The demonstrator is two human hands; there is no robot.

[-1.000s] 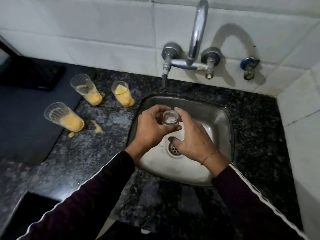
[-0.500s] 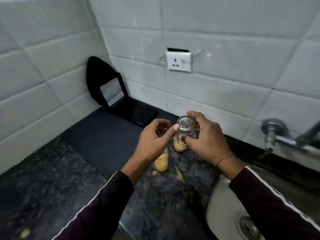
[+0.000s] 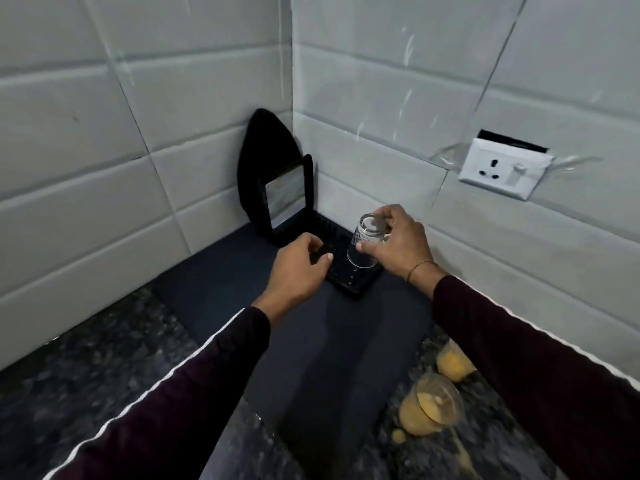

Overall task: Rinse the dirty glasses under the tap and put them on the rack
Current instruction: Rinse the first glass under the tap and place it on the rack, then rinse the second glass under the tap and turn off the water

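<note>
Head view — dark mat (image 3: 221, 292) on speckled granite counter (image 3: 86, 386), tiled corner walls (image 3: 104, 140).

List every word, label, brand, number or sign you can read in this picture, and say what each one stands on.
None can be read.
Wall socket: plain white plate with pin holes and a switch, no print that shows.
Clear glass held upside down in the right hand: only a moulded dot pattern, no lettering.
Black rack and black stand in the corner: no marking visible.
Dirty glasses: blurred, no label to be seen.
</note>
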